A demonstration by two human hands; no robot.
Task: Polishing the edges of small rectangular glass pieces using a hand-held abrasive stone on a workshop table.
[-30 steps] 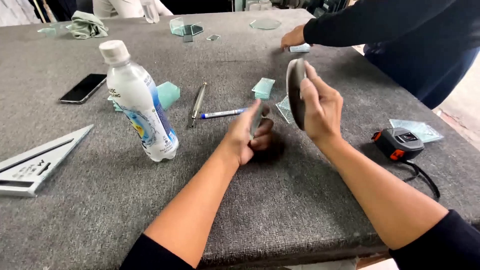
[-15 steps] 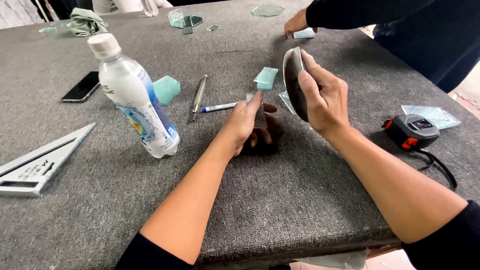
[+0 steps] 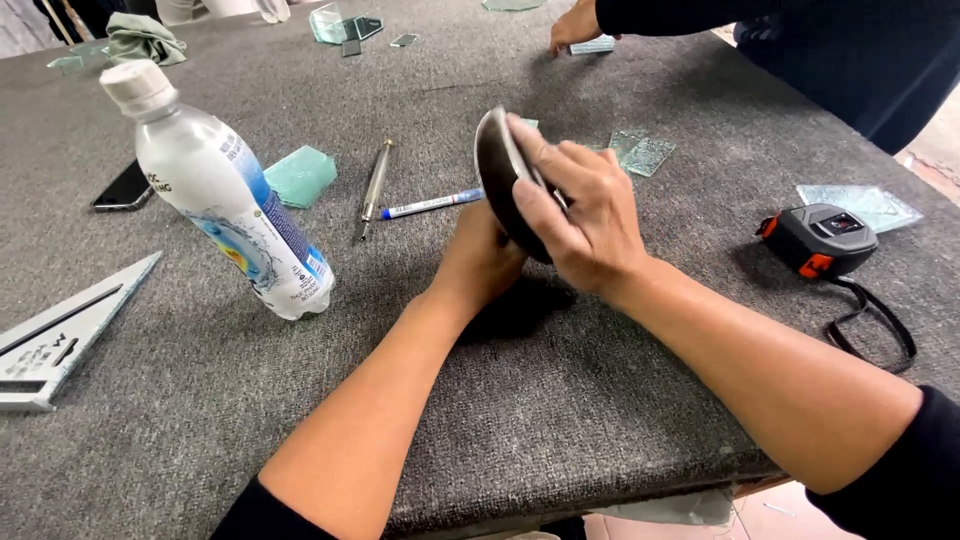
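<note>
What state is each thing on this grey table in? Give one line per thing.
Dark round disc: held on edge, off the table.
Right hand: gripping the disc.
Left hand: resting behind the disc, grip hidden.
Plastic bottle: upright, capped.
Blue pen: lying flat.
Tape measure: lying flat, strap loose.
Phone: flat, screen dark.

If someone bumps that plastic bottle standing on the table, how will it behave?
The plastic bottle stands tall on a narrow base and already looks tilted in this view, so it would probably tip easily. It is round, so once down it may roll across the grey felt table.
</note>
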